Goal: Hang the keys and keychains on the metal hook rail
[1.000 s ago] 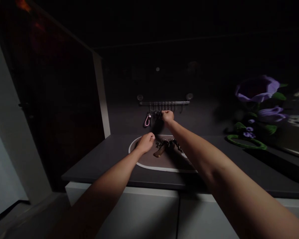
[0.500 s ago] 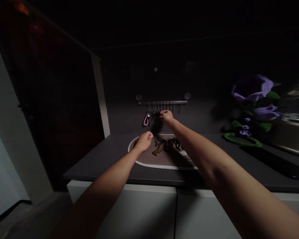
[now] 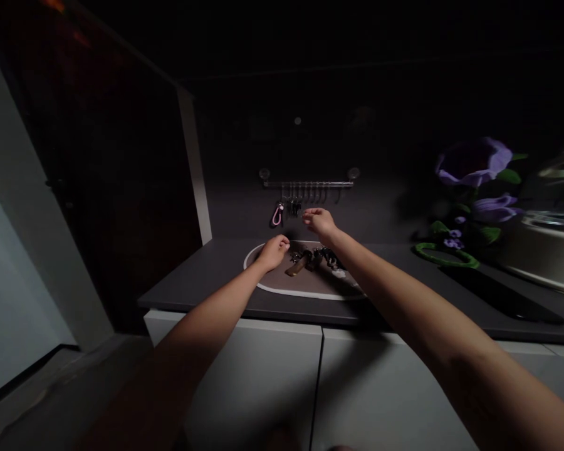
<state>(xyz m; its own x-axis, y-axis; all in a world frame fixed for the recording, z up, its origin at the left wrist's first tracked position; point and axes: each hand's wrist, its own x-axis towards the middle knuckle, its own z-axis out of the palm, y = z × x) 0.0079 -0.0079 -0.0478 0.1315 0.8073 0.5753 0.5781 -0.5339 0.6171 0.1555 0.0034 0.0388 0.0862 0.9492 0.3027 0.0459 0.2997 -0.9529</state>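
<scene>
My right hand (image 3: 319,222) is raised before the wall, just below a clear hook rail (image 3: 308,184). Its fingers are a little apart and I see nothing between them. Left of its fingertips, dark keys (image 3: 294,208) hang from the hooks, and beside them dangles a pink loop keyring (image 3: 277,215). My left hand (image 3: 273,252) hovers over the left part of an oval mat (image 3: 291,293), loosely curled with the fingertips parted from the thumb. Several bunches of keys (image 3: 317,257) lie on the mat between my hands, with a brown key fob (image 3: 297,268) in front.
The mat lies on a dark counter (image 3: 183,275) above white cabinet doors (image 3: 258,363). To the right stand purple artificial flowers (image 3: 474,163) with a green ring base, a long black flat object (image 3: 507,300) and a large pale vessel (image 3: 545,244). A dark door (image 3: 108,188) is on the left.
My right hand has come down away from the hooks, and its fingers have loosened. My left hand's fingers have parted slightly over the mat. The view has shifted a little.
</scene>
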